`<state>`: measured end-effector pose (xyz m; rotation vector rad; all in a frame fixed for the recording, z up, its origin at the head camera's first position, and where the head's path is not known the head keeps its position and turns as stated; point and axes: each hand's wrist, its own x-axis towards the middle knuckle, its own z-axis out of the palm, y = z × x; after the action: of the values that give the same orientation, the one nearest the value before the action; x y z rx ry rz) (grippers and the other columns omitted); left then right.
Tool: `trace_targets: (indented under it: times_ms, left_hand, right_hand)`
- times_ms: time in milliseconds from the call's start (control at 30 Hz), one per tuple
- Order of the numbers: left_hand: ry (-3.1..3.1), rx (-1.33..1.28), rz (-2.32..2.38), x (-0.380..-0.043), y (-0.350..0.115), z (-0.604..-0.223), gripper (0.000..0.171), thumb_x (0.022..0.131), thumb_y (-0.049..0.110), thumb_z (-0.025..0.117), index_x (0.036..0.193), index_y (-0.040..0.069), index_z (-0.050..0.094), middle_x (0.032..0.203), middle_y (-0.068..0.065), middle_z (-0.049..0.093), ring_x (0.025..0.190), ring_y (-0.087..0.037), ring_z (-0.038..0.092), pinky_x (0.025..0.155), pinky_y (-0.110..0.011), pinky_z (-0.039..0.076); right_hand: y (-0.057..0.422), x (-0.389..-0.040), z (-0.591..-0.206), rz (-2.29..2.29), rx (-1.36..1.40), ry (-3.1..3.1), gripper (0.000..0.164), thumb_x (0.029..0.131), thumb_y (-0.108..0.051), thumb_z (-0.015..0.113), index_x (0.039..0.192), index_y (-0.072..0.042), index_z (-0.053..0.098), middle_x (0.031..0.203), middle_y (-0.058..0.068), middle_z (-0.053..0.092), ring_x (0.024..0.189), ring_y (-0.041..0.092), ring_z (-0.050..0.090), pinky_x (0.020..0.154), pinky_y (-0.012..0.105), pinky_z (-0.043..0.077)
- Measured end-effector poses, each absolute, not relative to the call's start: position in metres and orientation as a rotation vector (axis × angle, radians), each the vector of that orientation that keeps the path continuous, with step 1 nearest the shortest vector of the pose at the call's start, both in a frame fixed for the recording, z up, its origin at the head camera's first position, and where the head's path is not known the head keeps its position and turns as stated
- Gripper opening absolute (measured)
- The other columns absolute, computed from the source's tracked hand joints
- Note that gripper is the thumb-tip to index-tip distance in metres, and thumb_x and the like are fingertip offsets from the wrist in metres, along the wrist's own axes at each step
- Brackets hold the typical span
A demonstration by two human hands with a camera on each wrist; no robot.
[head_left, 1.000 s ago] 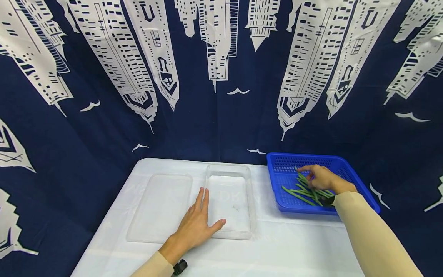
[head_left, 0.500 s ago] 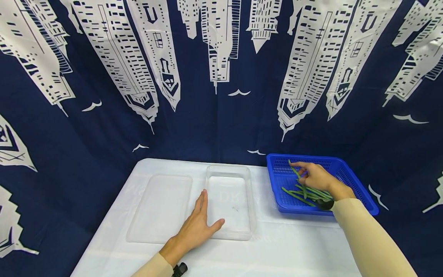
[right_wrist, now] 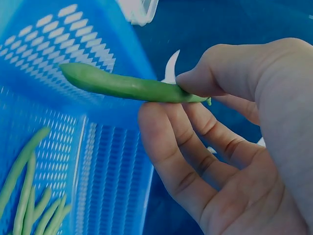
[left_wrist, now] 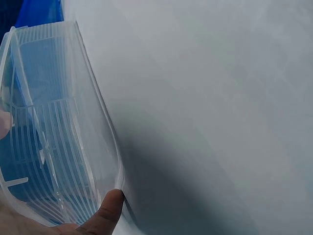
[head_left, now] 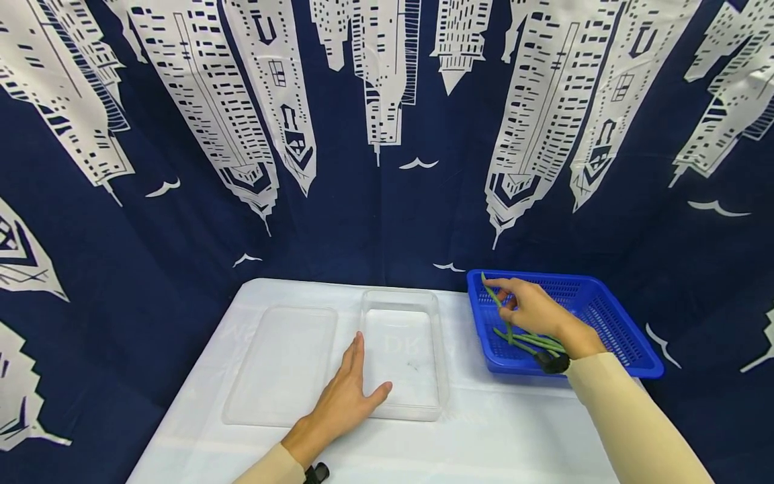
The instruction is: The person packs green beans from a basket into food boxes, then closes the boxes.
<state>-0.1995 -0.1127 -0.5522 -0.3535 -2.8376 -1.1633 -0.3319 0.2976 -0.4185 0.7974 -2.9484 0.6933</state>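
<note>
Over the left part of the blue plastic basket (head_left: 611, 329), my right hand (head_left: 532, 306) pinches one green bean (right_wrist: 120, 85) between thumb and fingertips, near its stem end. Several other green beans (right_wrist: 30, 196) lie on the basket floor, partly hidden by my hand in the head view. My left hand (head_left: 341, 403) lies along the left side of a clear rectangular plastic container (head_left: 438, 366), fingers straight and thumb spread at its near end. The left wrist view shows the thumb touching the container's lower edge. Nothing lies inside the container.
A flat translucent lid (head_left: 281, 363) lies left of the container on the white table (head_left: 502, 430). A navy cloth (head_left: 381, 215) printed with white buildings hangs behind the table.
My right hand has lifted a green bean from the pile and moved left with it, toward the basket's left rim. My left hand and the container stay in place.
</note>
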Motion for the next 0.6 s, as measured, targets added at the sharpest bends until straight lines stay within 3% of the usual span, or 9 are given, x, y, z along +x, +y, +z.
trace_targets:
  times_ms: [400, 600]
  left_hand:
    - [-2.834, -0.344, -1.150, -0.199, -0.110, -0.552, 0.116, 0.107, 0.054, 0.078, 0.186, 0.000, 0.012, 0.194, -0.024, 0.022, 0.167, -0.051, 0.049, 0.127, -0.067, 0.053]
    - [-2.829, -0.342, -1.138, -0.199, -0.111, -0.551, 0.118, 0.106, 0.059, 0.077, 0.186, 0.000, 0.014, 0.193, -0.024, 0.024, 0.165, -0.051, 0.051, 0.125, -0.067, 0.055]
  right_hand:
    - [0.246, -0.325, -0.421, 0.744, 0.916, -2.854, 0.065, 0.098, 0.004, 0.079, 0.162, -0.003, 0.067, 0.111, 0.010, 0.075, 0.090, 0.016, 0.072, 0.084, 0.039, 0.064]
    - [0.221, -0.328, -0.429, 0.843, 0.937, -2.874, 0.065, 0.100, 0.002, 0.079, 0.163, -0.002, 0.065, 0.116, 0.014, 0.076, 0.093, 0.018, 0.077, 0.077, 0.030, 0.064]
